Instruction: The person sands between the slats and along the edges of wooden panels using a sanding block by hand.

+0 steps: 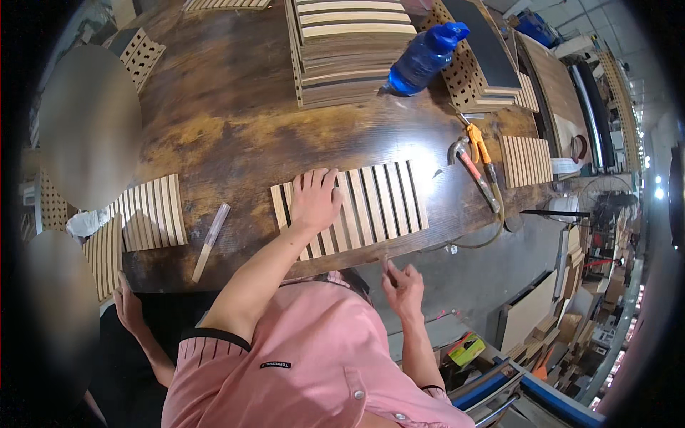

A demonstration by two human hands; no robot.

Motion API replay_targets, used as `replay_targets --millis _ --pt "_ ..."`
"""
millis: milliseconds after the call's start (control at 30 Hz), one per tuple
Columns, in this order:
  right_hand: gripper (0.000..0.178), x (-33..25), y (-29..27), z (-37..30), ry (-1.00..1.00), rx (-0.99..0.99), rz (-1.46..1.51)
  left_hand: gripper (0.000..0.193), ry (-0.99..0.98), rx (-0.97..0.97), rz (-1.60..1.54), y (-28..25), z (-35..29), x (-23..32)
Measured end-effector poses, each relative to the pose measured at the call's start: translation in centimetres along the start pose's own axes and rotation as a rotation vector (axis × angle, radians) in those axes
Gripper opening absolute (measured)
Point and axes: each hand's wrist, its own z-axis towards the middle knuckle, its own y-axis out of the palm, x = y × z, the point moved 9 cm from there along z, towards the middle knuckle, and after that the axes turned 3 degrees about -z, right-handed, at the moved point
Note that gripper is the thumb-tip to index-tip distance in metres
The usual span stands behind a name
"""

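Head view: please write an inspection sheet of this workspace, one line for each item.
Surface: dark, worn wooden table, mottled brown.
Job's things: slatted wooden panel lying flat near the table's front edge.
Clutter: blue plastic bottle on its side, stack of slatted panels, perforated boards, orange-handled tool, second slatted panel, small panel, loose wooden stick.
Grippers: left hand pressed flat on the panel; right hand off the table edge, pinching a small thin object.
Cables: hose curving off the front edge.
Surroundings: another person's hand at the table's left corner; stacked boards at the right.
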Motion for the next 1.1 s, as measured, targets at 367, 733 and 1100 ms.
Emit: replay_targets --millis 367,733,1100 --pt "0.032 -3.2 2.8 8.6 0.071 0.278 0.01 0.046 0.043 0.11 -0.004 -0.2 -0.1 0.4" --pt "0.034 -4.6 4.3 18.5 -0.017 0.381 0.025 0.052 -0.101 -0.158 0.047 1.9 0.3 -0.4" --pt "0.033 -3.8 3.6 13.1 -0.072 0.349 -0.014 0.046 0.027 0.079 0.054 -0.2 -0.8 1.4"
